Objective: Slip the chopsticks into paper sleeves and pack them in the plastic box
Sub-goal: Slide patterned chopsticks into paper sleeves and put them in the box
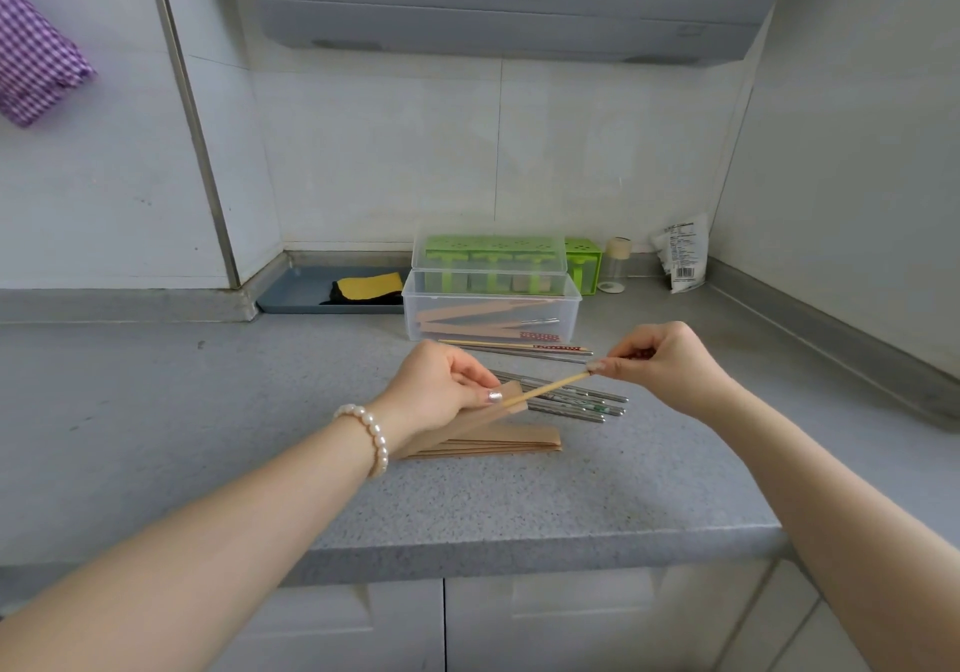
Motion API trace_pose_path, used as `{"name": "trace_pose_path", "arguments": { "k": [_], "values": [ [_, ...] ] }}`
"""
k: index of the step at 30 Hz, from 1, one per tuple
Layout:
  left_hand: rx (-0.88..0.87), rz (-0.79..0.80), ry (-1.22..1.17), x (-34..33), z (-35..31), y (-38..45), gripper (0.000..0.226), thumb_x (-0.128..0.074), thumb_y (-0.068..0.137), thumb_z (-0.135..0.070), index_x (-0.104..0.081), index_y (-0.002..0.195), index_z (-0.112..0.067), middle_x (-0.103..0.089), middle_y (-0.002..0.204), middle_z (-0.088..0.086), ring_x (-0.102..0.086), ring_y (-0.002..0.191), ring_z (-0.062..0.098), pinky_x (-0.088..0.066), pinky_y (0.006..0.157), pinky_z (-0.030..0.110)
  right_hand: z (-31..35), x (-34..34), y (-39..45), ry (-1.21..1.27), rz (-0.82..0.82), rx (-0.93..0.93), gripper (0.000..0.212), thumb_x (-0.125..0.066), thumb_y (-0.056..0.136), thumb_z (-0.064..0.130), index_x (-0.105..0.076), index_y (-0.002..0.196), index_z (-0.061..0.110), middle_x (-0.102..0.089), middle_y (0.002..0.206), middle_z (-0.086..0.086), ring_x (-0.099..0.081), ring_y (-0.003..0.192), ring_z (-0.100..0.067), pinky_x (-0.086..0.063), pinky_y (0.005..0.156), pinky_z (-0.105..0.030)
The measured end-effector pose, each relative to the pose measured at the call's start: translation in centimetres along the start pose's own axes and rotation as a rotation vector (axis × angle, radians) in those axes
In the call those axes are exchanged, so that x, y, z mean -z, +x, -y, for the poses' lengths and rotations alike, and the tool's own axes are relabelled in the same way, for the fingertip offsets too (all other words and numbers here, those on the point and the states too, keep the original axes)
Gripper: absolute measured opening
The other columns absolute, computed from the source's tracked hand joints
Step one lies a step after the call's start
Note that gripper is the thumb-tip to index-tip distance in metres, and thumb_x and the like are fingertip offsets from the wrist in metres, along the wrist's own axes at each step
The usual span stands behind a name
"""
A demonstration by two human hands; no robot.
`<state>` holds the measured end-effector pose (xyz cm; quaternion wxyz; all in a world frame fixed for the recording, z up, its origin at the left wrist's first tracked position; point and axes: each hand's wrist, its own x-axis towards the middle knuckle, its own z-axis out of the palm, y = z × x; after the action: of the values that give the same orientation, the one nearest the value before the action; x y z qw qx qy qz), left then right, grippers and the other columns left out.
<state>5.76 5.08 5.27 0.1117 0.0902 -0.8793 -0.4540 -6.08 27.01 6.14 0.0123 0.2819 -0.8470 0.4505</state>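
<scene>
Several sleeved pairs, at least three by my count, already lie slantwise inside the plastic box [491, 310]; one shows a metal tip, another a red dotted end poking out of its kraft paper. Progress, as a judgement: partway, perhaps under half.

Landmark: the plastic box, clear, rectangular, thin-walled, lid tipped up behind it.

- Wooden chopstick [550, 388], in front of the box: pale, slim, round. Its near end sits at the mouth of a paper sleeve [498, 409]; insertion just begun.
- Left hand [441, 391], in front of the box and slightly left: thumb and fingers pinching the sleeve's open end. A pearl bracelet [370, 435] is on the wrist.
- Right hand [660, 359], in front of the box, to the right: fingertips curled round and pinching the chopstick's far end.
- Loose metal chopsticks [576, 401], between the box and the hands: grey, smooth, shiny, unsleeved.
- Loose patterned chopsticks [519, 345], just before the box's front wall: light shafts, red dotted tops.
- Spare sleeves [498, 445], nearest the counter edge: flat brown paper, stacked, matte.
- Countertop [208, 411]: speckled grey, stone-like.
- Behind the box: green perforated holder [584, 263], boxy plastic.

Remaining: this stick, the loose ones, then closing.
</scene>
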Motion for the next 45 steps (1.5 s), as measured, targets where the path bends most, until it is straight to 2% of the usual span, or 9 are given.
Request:
{"name": "trace_pose_path", "arguments": {
  "k": [5,9,15,21,25,31,37,41,45],
  "values": [
    [0.041,-0.026,-0.088,-0.2,-0.8,0.3,0.010,-0.073,0.077,-0.009,-0.071,0.079,-0.018,-0.072,0.080,-0.002,-0.065,0.078,0.005,-0.045,0.068,0.014,1.7,-2.7,-0.4,0.000,0.105,0.073,0.029,-0.059,0.082,0.045,-0.074,0.082,0.020,-0.052,0.057,-0.005,-0.043,0.052,-0.015,-0.037,0.053,-0.026],
    [0.051,-0.028,-0.160,-0.5,-1.1,0.2,0.015,-0.074,0.075,-0.006,-0.069,0.073,-0.020,-0.072,0.078,-0.002,-0.067,0.082,0.010,-0.049,0.075,0.017,3.0,-4.9,-0.5,0.102,0.180,0.100,0.063,-0.039,0.081,0.062,-0.061,0.121,0.019,-0.071,0.090,-0.004,-0.067,0.084,-0.016,-0.052,0.086,-0.035],
    [0.090,-0.044,-0.185,0.3,-0.6,0.0,0.014,-0.074,0.074,-0.004,-0.070,0.075,-0.018,-0.071,0.079,0.000,-0.067,0.084,0.015,-0.050,0.078,0.021,4.0,-6.0,-0.2,0.244,0.269,0.072,0.074,-0.025,0.078,0.066,-0.041,0.139,0.027,-0.060,0.121,0.000,-0.057,0.111,-0.016,-0.048,0.094,-0.033],
    [0.131,-0.041,-0.091,1.2,0.2,0.4,0.014,-0.074,0.075,-0.008,-0.069,0.072,-0.021,-0.070,0.083,0.000,-0.064,0.087,0.016,-0.051,0.083,0.030,0.9,-3.3,4.3,0.225,-0.176,-0.135,0.020,-0.053,0.093,0.029,-0.066,0.094,0.013,-0.065,0.082,-0.003,-0.060,0.069,-0.016,-0.049,0.067,-0.028],
    [0.169,-0.037,-0.083,1.4,0.9,1.3,0.013,-0.074,0.075,-0.009,-0.069,0.072,-0.021,-0.071,0.084,0.002,-0.065,0.087,0.017,-0.052,0.083,0.030,-3.1,-2.1,7.3,0.026,-0.297,-0.279,0.031,-0.046,0.096,0.024,-0.066,0.091,0.000,-0.054,0.055,-0.010,-0.047,0.045,-0.021,-0.038,0.049,-0.026],
    [0.197,-0.018,-0.074,1.0,2.0,3.1,0.012,-0.073,0.077,-0.010,-0.070,0.074,-0.022,-0.071,0.082,-0.001,-0.064,0.085,0.014,-0.048,0.076,0.024,-5.9,-4.4,10.5,-0.113,-0.150,-0.275,0.053,-0.034,0.091,-0.005,-0.036,0.141,0.013,-0.063,0.105,-0.017,-0.058,0.079,-0.027,-0.045,0.055,-0.029],
    [0.201,-0.023,-0.095,1.2,2.8,4.9,0.013,-0.072,0.078,-0.010,-0.070,0.075,-0.023,-0.072,0.079,-0.004,-0.064,0.081,0.010,-0.045,0.069,0.021,-7.4,-5.8,13.2,-0.165,-0.050,-0.245,0.071,-0.031,0.080,-0.018,-0.025,0.143,0.015,-0.034,0.147,-0.012,-0.043,0.126,-0.032,-0.048,0.077,-0.037],
    [0.203,-0.011,-0.099,1.0,3.2,5.7,0.011,-0.072,0.078,-0.010,-0.070,0.077,-0.022,-0.071,0.079,-0.004,-0.064,0.081,0.011,-0.045,0.070,0.021,-8.4,-6.3,14.3,-0.351,-0.073,-0.372,0.054,-0.038,0.084,-0.005,-0.037,0.136,0.013,-0.037,0.143,-0.011,-0.034,0.130,-0.032,-0.030,0.108,-0.045],
    [0.211,0.005,-0.088,0.5,3.3,6.2,0.010,-0.071,0.078,-0.010,-0.071,0.079,-0.020,-0.071,0.081,-0.003,-0.063,0.081,0.010,-0.043,0.067,0.020,-9.2,-6.5,14.2,-0.601,0.039,-0.314,0.027,-0.046,0.095,0.031,-0.063,0.116,0.034,-0.047,0.135,-0.001,-0.033,0.126,-0.027,-0.026,0.100,-0.040]
  ]
}}
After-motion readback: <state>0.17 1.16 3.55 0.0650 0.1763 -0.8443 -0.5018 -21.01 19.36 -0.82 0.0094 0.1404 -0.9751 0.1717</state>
